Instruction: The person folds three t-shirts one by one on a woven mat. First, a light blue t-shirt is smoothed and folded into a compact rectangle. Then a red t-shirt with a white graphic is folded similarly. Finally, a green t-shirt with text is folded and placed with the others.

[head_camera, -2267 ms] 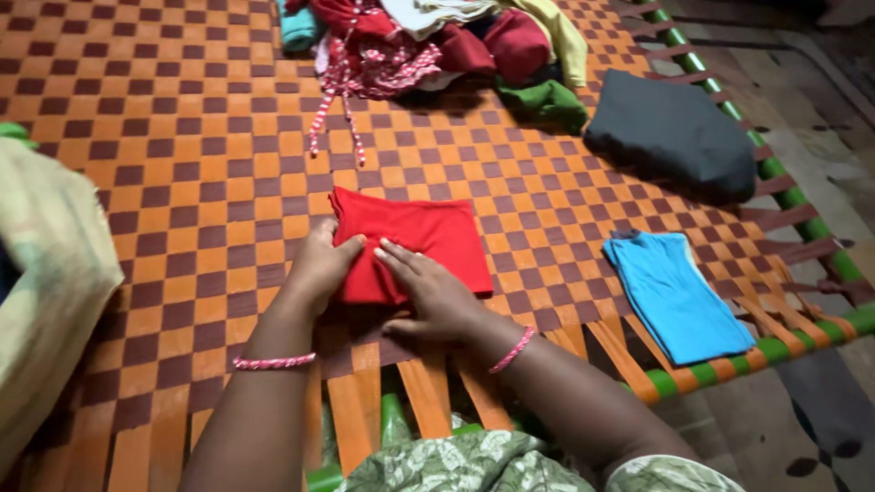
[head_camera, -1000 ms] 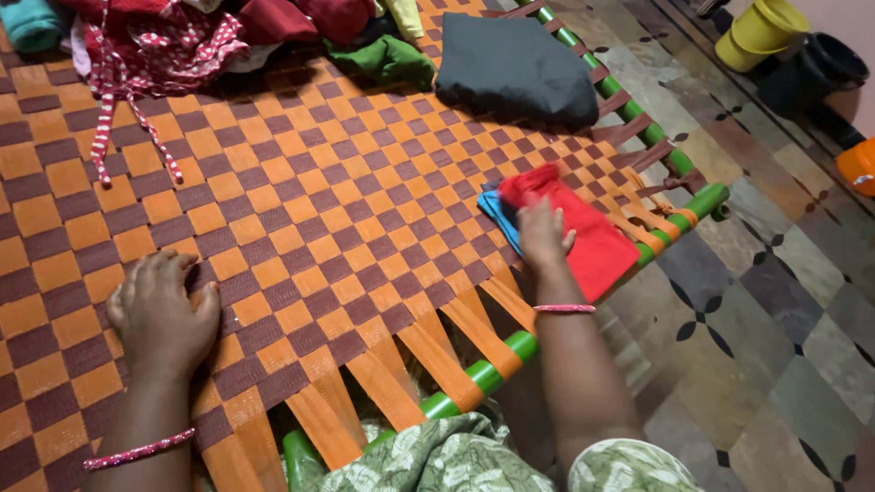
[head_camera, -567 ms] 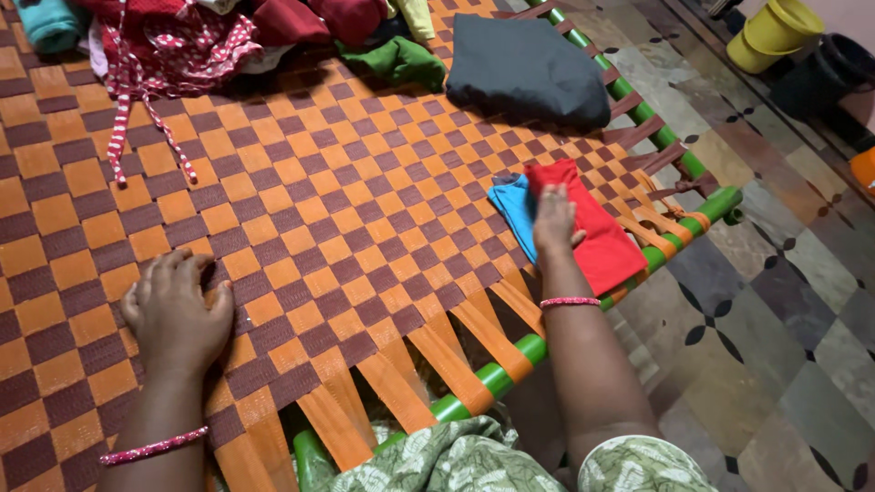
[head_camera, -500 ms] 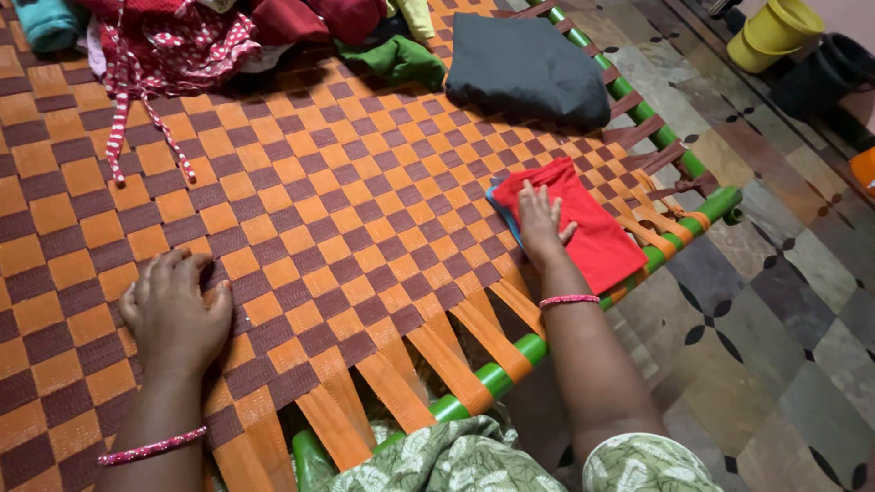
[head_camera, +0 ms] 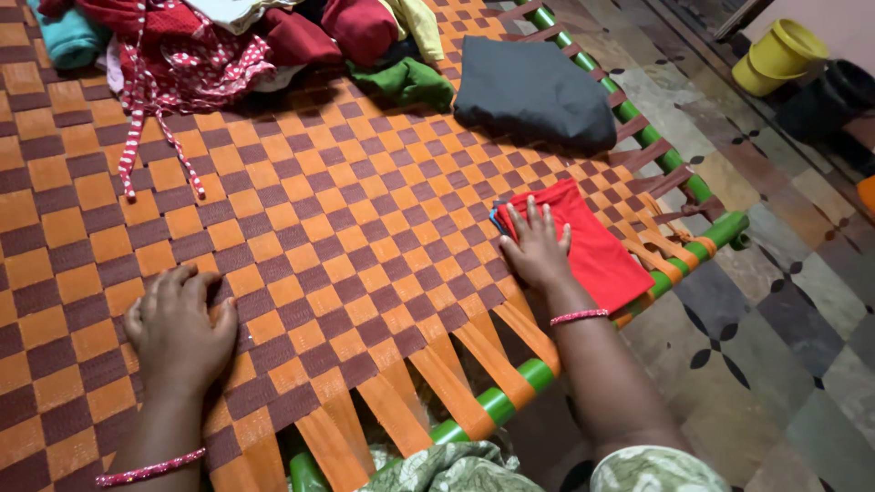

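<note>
Head view shows my right hand [head_camera: 536,248] lying flat, fingers [head_camera: 529,219] spread and pressing the near-left part of a folded red garment [head_camera: 597,246]; nothing is gripped, the palm only weighs it down. That red piece sits near the right corner of the woven cot [head_camera: 301,237], on top of a blue garment [head_camera: 495,217] of which only a sliver peeks out at the upper-left edge, just beside my fingertips. My left hand [head_camera: 180,323] rests palm down on the orange-and-brown checked webbing, fingers loosely curled and empty, well apart from the stack.

To do this pressing well, I judge I should keep the palm flat and smooth outward toward the far edge so the fold stays crisp, squaring the red edges over the blue ones below. The stack lies close to the green frame rail [head_camera: 679,264], so a hard push toward that side could slide it off.

Farther out, a folded dark grey garment [head_camera: 533,91] lies near the right rail. Beyond it a heap of unfolded clothes [head_camera: 255,36] spreads along the far side: red, maroon, green, yellow, teal, and a red dotted piece with trailing ties. I see no packages, labels or signs on the cot. On the patterned floor at upper right stand a yellow bucket [head_camera: 779,55] and a dark pot [head_camera: 843,87].
</note>
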